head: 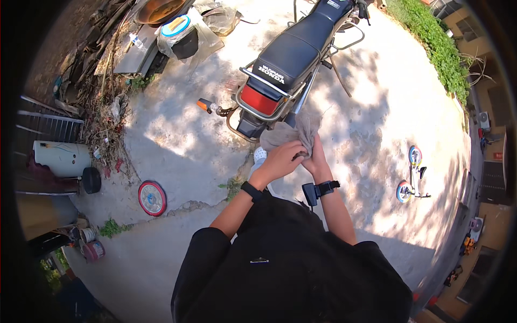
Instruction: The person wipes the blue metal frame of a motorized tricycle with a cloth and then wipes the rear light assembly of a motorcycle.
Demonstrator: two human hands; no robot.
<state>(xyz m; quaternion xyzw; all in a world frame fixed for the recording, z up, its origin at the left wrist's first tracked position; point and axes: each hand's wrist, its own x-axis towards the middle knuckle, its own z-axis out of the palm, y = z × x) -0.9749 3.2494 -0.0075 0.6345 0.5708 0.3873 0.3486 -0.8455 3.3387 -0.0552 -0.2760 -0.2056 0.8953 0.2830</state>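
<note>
A crumpled grey-brown cloth [278,135] is held in front of me between both hands. My left hand [284,159] has its fingers curled into the cloth's lower edge. My right hand [317,157] supports the same cloth from the right, its fingers partly hidden behind the folds. Just beyond the cloth stands a motorcycle with a black seat [288,52], a metal rear rail and a red tail light [258,100]. An orange turn signal [204,105] sticks out at its left rear. The exhaust pipe is partly covered by the cloth.
A red-rimmed wheel [152,198] lies on the concrete at left. A small children's bike [414,177] is on the ground at right. At the upper left are a lidded bucket [183,42], boards and a scrap pile. A ladder [50,121] and a white tank [60,158] stand far left.
</note>
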